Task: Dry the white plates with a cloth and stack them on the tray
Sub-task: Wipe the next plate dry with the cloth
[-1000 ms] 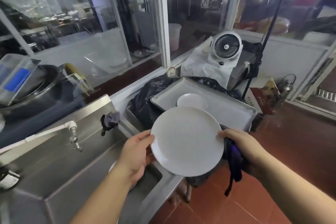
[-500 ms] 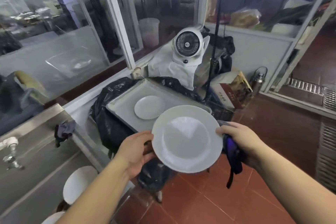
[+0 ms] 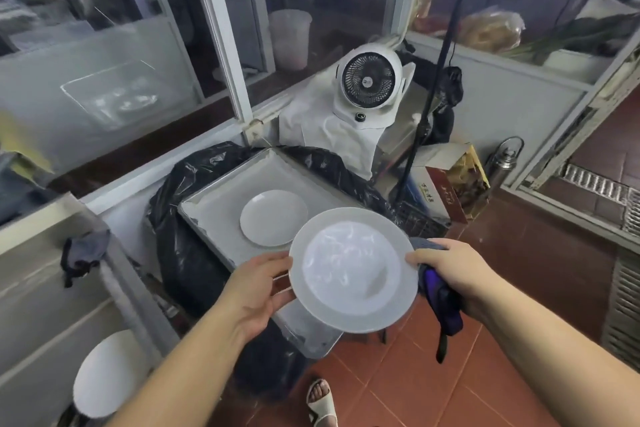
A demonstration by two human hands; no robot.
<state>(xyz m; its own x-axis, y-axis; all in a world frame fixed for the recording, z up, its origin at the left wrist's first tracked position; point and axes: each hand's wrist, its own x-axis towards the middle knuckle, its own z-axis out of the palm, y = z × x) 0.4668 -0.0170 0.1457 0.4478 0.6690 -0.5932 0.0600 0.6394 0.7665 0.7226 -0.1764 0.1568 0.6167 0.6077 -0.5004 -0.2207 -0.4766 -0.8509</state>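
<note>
A white plate (image 3: 353,270) is held face up between both hands, over the near right corner of the metal tray (image 3: 214,218). My left hand (image 3: 258,282) grips its left rim. My right hand (image 3: 450,270) holds the right rim together with a dark blue cloth (image 3: 441,302) that hangs below my palm. One smaller white plate (image 3: 273,217) lies flat on the tray. Another white plate (image 3: 104,374) leans in the sink at the lower left.
The tray rests on something wrapped in black plastic (image 3: 180,253). A steel sink counter (image 3: 41,288) with a dark rag (image 3: 83,253) runs along the left. A white fan (image 3: 369,83), a black pole (image 3: 426,104), boxes and a flask (image 3: 502,159) stand behind. My sandalled foot (image 3: 320,399) is on red tile.
The view has swung right from the sink toward the tray. The plate has tilted flatter and now hangs over the tray's near corner. Both hands keep their grip.
</note>
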